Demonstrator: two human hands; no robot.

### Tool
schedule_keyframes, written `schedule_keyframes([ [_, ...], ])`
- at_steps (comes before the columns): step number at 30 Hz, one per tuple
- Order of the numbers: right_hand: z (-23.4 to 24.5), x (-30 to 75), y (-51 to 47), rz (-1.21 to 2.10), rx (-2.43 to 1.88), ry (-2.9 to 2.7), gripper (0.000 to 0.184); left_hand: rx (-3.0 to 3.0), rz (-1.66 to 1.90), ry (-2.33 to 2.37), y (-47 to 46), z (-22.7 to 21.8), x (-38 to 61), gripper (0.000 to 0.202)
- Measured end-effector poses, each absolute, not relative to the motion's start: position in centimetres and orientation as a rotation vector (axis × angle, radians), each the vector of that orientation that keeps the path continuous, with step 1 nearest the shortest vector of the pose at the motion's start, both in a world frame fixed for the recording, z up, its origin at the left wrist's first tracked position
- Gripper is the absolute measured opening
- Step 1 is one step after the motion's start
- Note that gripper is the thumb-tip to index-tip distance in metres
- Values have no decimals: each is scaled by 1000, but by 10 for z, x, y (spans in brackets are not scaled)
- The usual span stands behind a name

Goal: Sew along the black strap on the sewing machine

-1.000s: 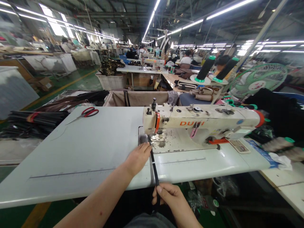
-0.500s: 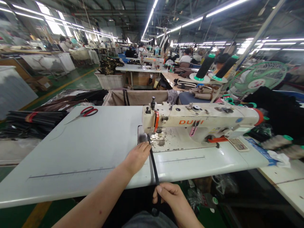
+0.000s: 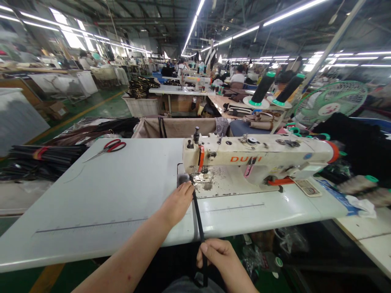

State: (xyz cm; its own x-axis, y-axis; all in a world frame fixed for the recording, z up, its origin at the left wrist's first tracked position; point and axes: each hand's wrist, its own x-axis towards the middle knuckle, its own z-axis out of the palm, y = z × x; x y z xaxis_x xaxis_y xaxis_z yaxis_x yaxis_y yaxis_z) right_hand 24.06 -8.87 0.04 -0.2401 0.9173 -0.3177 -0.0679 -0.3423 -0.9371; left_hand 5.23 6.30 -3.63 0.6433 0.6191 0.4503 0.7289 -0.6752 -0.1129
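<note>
A narrow black strap (image 3: 198, 217) runs from under the needle of the cream sewing machine (image 3: 253, 156) back over the table's front edge. My left hand (image 3: 179, 203) rests on the white table (image 3: 100, 195) beside the strap, fingers together, fingertips pressing the strap near the presser foot. My right hand (image 3: 218, 256) is below the table edge, pinching the strap's lower length between thumb and fingers. The strap's tail hangs past that hand toward my lap.
Red-handled scissors (image 3: 108, 147) lie at the table's far left. Bundles of black strips (image 3: 42, 160) are stacked left of the table. Two black thread cones (image 3: 276, 89) and a green fan (image 3: 331, 101) stand behind the machine. Other workstations and people fill the hall beyond.
The strap has fed slightly toward the needle with my left hand; my right hand has slid a little along the strap. The view has shifted only slightly.
</note>
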Motion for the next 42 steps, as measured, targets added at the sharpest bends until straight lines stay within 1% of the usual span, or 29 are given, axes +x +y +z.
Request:
schedule_keyframes([
  [8,-22,242,-85,1675,-1216,-1155,54,-2642,-608,-1179,66,-40,52,32],
  [11,-25,243,-86,1665,-1222,-1146,54,-2645,-608,-1168,66,-43,52,31],
  [17,-16,243,-86,1698,-1223,-1082,48,-2667,-633,-1151,63,-41,49,26],
  [22,-7,244,-86,1741,-1098,-1096,44,-2711,-609,-1070,61,-34,46,21],
  [25,-3,245,-85,1702,-1043,-1195,41,-2702,-586,-1058,60,-31,47,21],
  [30,4,243,-81,1598,-1064,-1358,42,-2682,-576,-1054,59,-31,47,27],
  [35,9,240,-80,1541,-1266,-1322,45,-2679,-580,-1067,59,-33,47,26],
  [40,8,236,-79,1677,-1215,-1122,49,-2666,-628,-1071,59,-33,47,26],
  [42,7,236,-79,1661,-1212,-1124,49,-2665,-629,-1053,59,-32,47,27],
])
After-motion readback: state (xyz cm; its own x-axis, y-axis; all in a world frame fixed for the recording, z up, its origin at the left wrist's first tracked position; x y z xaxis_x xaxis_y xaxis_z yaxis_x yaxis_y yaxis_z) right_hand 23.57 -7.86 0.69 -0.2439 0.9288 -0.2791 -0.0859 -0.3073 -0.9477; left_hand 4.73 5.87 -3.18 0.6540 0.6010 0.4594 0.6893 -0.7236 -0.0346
